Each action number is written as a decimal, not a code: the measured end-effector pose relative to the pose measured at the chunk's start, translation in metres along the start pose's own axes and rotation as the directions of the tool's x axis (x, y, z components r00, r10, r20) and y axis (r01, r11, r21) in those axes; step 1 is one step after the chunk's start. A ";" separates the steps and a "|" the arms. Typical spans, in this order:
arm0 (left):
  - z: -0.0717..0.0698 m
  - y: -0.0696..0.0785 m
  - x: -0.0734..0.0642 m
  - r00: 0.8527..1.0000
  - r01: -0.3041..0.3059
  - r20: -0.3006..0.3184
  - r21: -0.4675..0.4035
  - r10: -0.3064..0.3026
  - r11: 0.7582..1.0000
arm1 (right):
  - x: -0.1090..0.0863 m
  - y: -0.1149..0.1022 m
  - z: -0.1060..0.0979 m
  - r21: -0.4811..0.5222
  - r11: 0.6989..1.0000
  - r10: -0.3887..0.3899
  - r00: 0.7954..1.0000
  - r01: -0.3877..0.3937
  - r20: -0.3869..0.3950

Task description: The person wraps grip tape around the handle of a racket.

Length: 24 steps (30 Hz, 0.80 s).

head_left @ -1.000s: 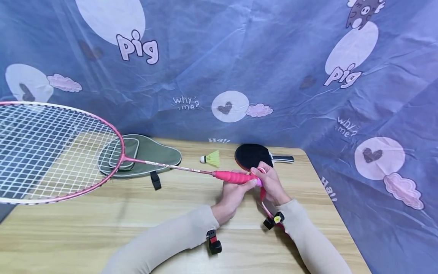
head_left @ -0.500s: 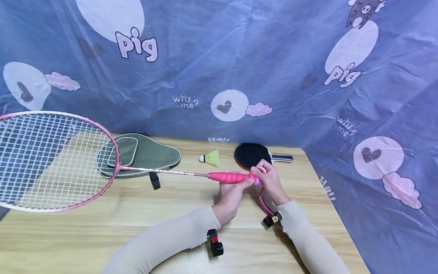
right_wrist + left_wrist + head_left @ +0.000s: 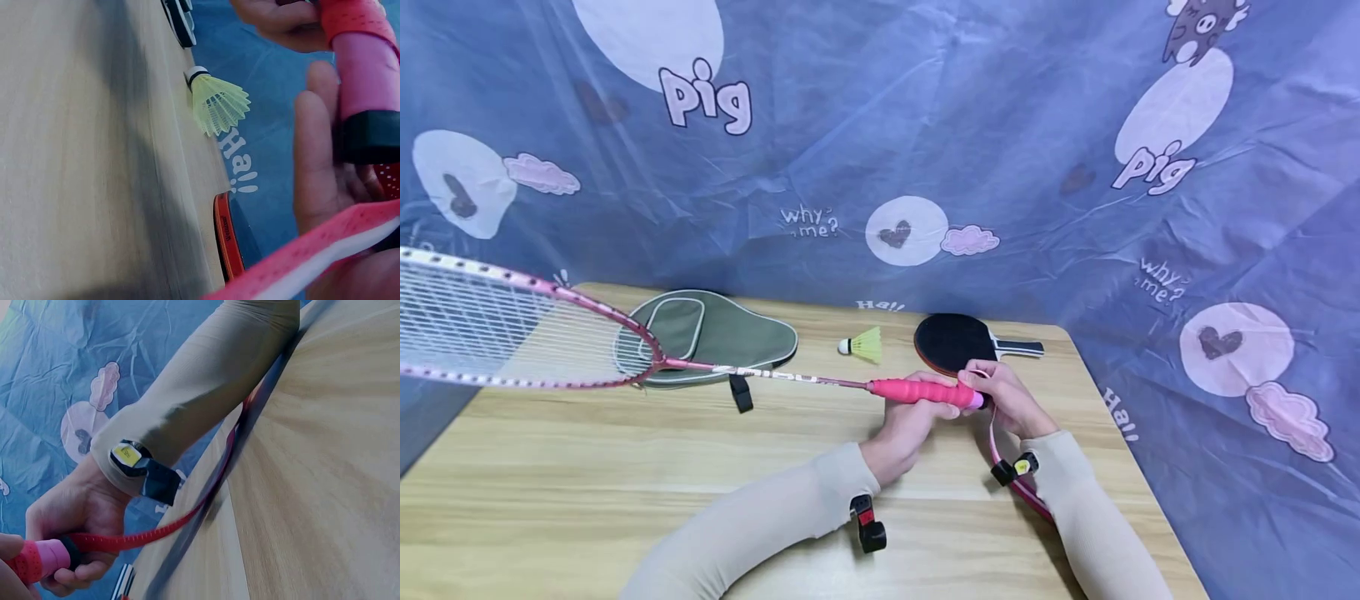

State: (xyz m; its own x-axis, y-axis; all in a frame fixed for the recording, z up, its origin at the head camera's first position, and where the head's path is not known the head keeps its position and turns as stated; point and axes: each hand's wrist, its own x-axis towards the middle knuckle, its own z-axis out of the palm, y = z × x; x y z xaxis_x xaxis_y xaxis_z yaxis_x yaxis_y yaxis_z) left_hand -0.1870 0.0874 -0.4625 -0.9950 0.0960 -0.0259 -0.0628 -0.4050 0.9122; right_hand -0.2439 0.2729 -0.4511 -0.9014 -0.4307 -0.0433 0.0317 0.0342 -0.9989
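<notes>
A badminton racket with a pink frame points left across the head view. My left hand grips its red handle wrap, fingers under and thumb along the near side. At the butt, a bare pink-purple band and the black end cap show. My right hand is beside the cap, holding a red perforated grip tape with a pale underside. From that hand the tape trails down past the right wrist camera. In the right wrist view it crosses in front of the palm, and my fingertips lie right beside the handle end.
On the wooden table lie a green-grey paddle case, a yellow shuttlecock and a black table tennis paddle, all toward the back. A blue printed cloth hangs behind and on the right. A black strap hangs off the case.
The racket has rolled, so its head now shows narrower. My right hand has shifted slightly right and down, and the black end cap has come into view. The tape's loose length hangs farther right.
</notes>
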 end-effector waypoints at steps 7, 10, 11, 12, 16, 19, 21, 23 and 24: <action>-0.001 0.001 0.004 0.998 0.048 0.040 0.053 -0.050 0.997 | -0.003 0.000 -0.001 0.013 0.999 0.048 0.999 -0.048 0.016; -0.002 0.002 0.005 0.996 0.064 0.056 0.069 -0.068 0.996 | -0.004 -0.001 0.000 0.022 0.999 0.045 0.999 -0.045 -0.001; -0.002 0.002 0.005 0.996 0.064 0.060 0.070 -0.068 0.995 | -0.004 -0.001 0.001 0.021 0.999 0.045 0.999 -0.045 -0.002; -0.002 0.002 0.006 0.996 0.063 0.065 0.073 -0.068 0.995 | -0.004 -0.001 0.001 0.020 0.998 0.052 0.999 -0.052 -0.009; -0.003 0.001 0.006 0.994 0.054 0.086 0.072 -0.060 0.996 | -0.005 0.000 0.002 0.008 0.994 0.105 0.994 -0.105 0.014; -0.003 -0.001 0.006 0.995 0.038 0.092 0.088 -0.046 0.995 | -0.005 0.001 0.003 0.007 0.991 0.131 0.990 -0.132 0.043; -0.002 -0.003 0.006 0.996 0.026 0.079 0.088 -0.032 0.996 | -0.004 0.002 0.003 0.027 0.992 0.123 0.991 -0.125 0.056; -0.001 -0.005 0.005 0.998 0.012 0.054 0.045 -0.015 0.999 | -0.002 0.004 0.005 0.065 0.992 0.101 0.993 -0.105 0.068; 0.000 -0.006 0.005 0.999 0.001 0.041 0.018 -0.002 1.000 | -0.001 0.005 0.005 0.089 0.992 0.085 0.994 -0.091 0.068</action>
State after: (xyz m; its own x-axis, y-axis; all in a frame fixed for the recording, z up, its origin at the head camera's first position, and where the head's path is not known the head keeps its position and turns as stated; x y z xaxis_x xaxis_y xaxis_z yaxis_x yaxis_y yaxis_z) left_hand -0.1917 0.0902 -0.4685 -0.9910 0.1336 -0.0110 -0.0626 -0.3883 0.9194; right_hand -0.2403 0.2687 -0.4563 -0.8640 -0.4865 -0.1293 0.1521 -0.0075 -0.9883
